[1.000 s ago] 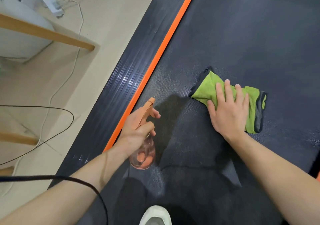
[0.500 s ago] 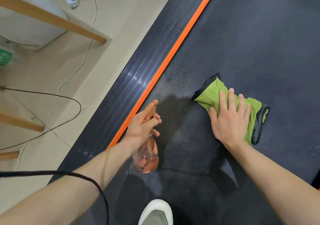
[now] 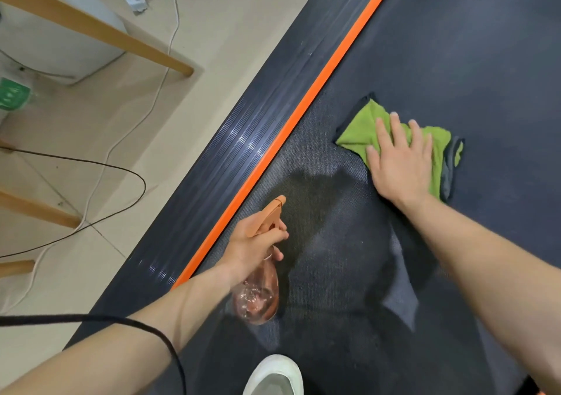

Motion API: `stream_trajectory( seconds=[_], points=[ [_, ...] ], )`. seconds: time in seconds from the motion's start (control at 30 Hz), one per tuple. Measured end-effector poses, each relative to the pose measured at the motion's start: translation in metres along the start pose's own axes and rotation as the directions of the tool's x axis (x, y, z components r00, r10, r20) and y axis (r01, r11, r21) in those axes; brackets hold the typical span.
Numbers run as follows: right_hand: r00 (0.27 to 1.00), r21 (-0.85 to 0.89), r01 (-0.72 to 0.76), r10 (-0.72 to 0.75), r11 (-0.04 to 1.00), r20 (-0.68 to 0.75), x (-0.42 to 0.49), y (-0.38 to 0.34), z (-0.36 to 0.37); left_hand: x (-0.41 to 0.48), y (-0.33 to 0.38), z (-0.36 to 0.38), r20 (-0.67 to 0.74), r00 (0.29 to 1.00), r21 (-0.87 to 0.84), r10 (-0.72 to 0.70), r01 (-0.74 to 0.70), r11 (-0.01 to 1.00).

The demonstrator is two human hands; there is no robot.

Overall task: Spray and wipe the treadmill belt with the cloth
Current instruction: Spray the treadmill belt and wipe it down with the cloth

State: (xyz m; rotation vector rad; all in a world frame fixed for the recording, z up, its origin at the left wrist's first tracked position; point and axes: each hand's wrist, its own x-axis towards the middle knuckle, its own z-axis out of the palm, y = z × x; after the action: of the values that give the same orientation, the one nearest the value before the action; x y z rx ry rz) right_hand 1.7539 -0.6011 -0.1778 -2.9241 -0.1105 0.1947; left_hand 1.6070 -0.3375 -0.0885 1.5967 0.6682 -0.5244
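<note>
The dark treadmill belt (image 3: 455, 45) fills the right side, edged by an orange strip (image 3: 328, 73). A folded green and grey cloth (image 3: 364, 127) lies flat on the belt. My right hand (image 3: 400, 164) presses on the cloth with straight fingers spread. My left hand (image 3: 255, 243) grips a clear pinkish spray bottle (image 3: 258, 297) with an orange trigger head, held just above the belt near the orange strip, nozzle pointing up the belt. A darker damp patch (image 3: 315, 188) shows on the belt between the bottle and the cloth.
A ribbed dark side rail (image 3: 218, 164) runs left of the orange strip. Beige floor (image 3: 91, 121) beyond holds wooden furniture legs (image 3: 100, 33), a white cable and a black cable (image 3: 121, 170). My white shoe (image 3: 273, 376) stands on the belt at the bottom edge.
My right hand has slid the cloth up the belt, away from me. My left hand with the bottle has stayed near the orange strip, shifting slightly with the view.
</note>
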Motion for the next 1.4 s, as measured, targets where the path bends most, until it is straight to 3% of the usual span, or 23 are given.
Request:
stream_trajectory(
  seconds=[0.17,0.23,0.33,0.4,0.47,0.57,0.63,0.7,0.8,0.87,1.03,1.23,1.4],
  points=[
    [0.992,-0.032,0.103,-0.101,0.994,0.07,0.034,-0.064,0.011,0.001,-0.002,-0.005,0.02,0.999,-0.096,0.034,-0.032,0.995],
    [0.963,-0.044,0.264,-0.261,0.963,0.062,-0.01,-0.086,0.027,-0.001,0.001,-0.008,-0.007,1.0,-0.114,0.01,-0.011,0.993],
    [0.758,0.001,0.645,-0.641,0.764,0.123,-0.082,-0.086,0.044,-0.005,0.004,-0.015,-0.02,1.0,-0.141,-0.002,-0.001,0.99],
    [0.681,0.006,0.723,-0.714,0.691,0.164,-0.067,-0.074,0.043,-0.007,0.005,-0.021,-0.007,1.0,-0.16,0.003,-0.004,0.987],
    [0.76,-0.049,0.647,-0.638,0.761,0.122,-0.021,-0.063,0.038,-0.007,0.003,-0.026,-0.012,1.0,-0.161,0.018,-0.019,0.987],
    [0.941,-0.064,0.327,-0.32,0.943,0.109,0.039,-0.045,0.017,-0.007,0.002,-0.026,-0.025,0.999,-0.156,0.026,-0.029,0.987],
    [0.986,-0.045,0.165,-0.164,0.985,0.036,0.041,-0.047,0.015,-0.006,0.002,-0.024,-0.029,1.0,-0.193,0.007,-0.012,0.981],
    [0.984,-0.064,0.175,-0.176,0.982,-0.008,0.012,-0.061,0.022,-0.005,0.002,-0.02,-0.026,0.999,-0.249,-0.036,0.028,0.968],
    [0.889,-0.089,0.457,-0.458,0.885,0.009,-0.06,-0.069,0.039,-0.001,-0.002,-0.015,0.004,0.994,-0.273,-0.109,0.105,0.956],
    [0.844,-0.116,0.535,-0.534,0.837,0.04,-0.087,-0.057,0.043,0.003,-0.006,-0.01,0.017,0.988,-0.332,-0.156,0.152,0.931],
    [0.921,-0.123,0.38,-0.387,0.917,-0.037,-0.085,-0.025,0.035,0.008,0.0,0.003,0.048,0.993,-0.359,-0.112,0.122,0.925],
    [0.925,-0.14,0.368,-0.377,0.919,-0.044,-0.086,-0.015,0.029,0.017,0.013,0.01,0.032,0.999,-0.273,-0.004,0.013,0.962],
    [0.947,-0.107,0.309,-0.316,0.945,-0.061,-0.091,0.002,0.027,0.027,0.015,0.018,0.048,0.995,-0.321,-0.085,0.096,0.942]
  ],
)
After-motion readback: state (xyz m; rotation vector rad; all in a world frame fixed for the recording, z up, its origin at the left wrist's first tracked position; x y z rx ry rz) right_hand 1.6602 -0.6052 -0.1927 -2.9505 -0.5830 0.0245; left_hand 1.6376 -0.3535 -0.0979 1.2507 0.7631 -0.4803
